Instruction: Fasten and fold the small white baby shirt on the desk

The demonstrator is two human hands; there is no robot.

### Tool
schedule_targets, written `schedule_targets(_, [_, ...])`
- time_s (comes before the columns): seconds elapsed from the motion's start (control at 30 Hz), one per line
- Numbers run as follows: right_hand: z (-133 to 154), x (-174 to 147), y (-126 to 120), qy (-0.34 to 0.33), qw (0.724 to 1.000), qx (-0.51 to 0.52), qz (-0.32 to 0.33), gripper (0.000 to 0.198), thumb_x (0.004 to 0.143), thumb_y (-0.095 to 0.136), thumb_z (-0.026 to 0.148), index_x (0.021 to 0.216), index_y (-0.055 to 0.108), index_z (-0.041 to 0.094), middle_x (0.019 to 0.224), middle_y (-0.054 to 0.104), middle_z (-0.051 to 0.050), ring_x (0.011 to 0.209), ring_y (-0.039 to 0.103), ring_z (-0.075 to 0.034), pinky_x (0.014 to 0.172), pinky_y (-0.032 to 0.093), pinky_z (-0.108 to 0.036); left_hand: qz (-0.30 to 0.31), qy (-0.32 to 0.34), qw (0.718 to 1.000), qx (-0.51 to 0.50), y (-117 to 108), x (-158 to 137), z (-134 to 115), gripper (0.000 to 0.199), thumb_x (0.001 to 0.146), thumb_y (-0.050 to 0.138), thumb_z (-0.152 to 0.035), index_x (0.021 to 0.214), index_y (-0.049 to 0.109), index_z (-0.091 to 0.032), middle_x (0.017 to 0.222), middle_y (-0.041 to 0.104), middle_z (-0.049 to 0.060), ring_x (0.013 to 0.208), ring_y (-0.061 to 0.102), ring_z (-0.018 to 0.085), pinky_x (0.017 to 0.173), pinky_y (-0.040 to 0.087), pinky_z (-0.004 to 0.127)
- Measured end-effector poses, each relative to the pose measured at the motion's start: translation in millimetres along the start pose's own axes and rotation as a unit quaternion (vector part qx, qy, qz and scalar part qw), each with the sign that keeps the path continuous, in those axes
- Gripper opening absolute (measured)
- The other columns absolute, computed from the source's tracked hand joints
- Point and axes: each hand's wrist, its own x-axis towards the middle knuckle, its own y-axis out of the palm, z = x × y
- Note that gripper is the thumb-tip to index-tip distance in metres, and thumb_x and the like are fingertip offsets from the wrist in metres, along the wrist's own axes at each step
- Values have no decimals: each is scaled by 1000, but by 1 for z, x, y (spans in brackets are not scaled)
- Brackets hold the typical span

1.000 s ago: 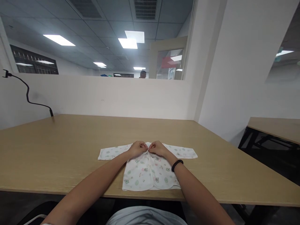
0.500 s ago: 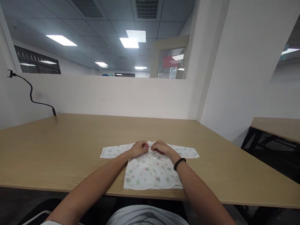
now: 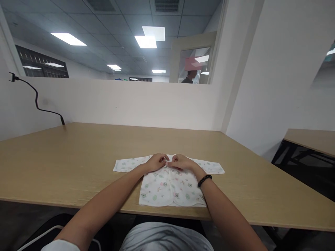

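Printed garment under two-handed work at the neck end of its front

The garment (image 3: 158, 190), white with small printed figures, is found front side up on the near part of the table (image 3: 86, 146), its hem lying just inside the table's near edge. The left hand (image 3: 157, 162) and the right hand (image 3: 184, 162) are set close together over the upper front, just below the neck. The fingers of both are curled inward and the fingertips nearly meet over the cloth. The cloth is drawn up slightly beneath them, but whether it is actually pinched by either hand cannot be told, as the contact is partly hidden. A dark bracelet (image 3: 204, 180) is worn on the right wrist.

For good handling, it is judged that the two front edges should be kept level at the neck, with the cloth steadied by one hand while the fine fingertip work is done by the other. Upward pulling should be avoided, since the front could be skewed or creased.

The neck is pointed away from the person and the hem toward the person. The longest extent is measured from sleeve to sleeve, left to right, roughly parallel to the near table edge; the front opening is run across that axis.
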Motion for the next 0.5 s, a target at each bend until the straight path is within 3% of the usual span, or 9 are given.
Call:
schedule_targets(0.1, [8, -6, 5, 4, 999, -32, 28, 46, 67, 77, 46, 54, 44, 18, 44, 42, 5, 42, 33, -8, 44, 20, -24, 22, 31, 999, 13, -4, -1, -2, 23, 82, 57, -20, 96, 75, -21, 87, 65, 5, 80, 57, 18, 73, 41, 24])
schedule_targets(0.23, [14, -7, 10, 10, 998, -52, 47, 33, 67, 71, 27, 52, 43, 19, 41, 40, 5, 41, 32, -8, 43, 19, -25, 26, 45, 998, 25, -6, -2, -3, 21, 84, 60, -23, 97, 76, -22, 86, 62, 5, 81, 57, 19, 75, 41, 25])
schedule_targets(0.4, [17, -13, -1, -10, 997, -21, 80, 12, 66, 58, 18, 56, 51, 17, 47, 46, 5, 45, 38, -9, 45, 26, -22, 17, 29, 999, 6, -8, -1, -3, 16, 81, 62, -24, 90, 73, -16, 86, 64, 6, 74, 54, 17, 69, 40, 24])
schedule_targets(0.5, [17, -17, -8, -15, 995, 7, 95, 10, 65, 57, 20, 58, 52, 17, 50, 48, 4, 48, 41, -9, 45, 26, -21, 43, 23, 998, -28, -9, -4, -10, 18, 80, 63, -29, 83, 70, -13, 76, 61, 4, 66, 50, 14, 62, 38, 23])
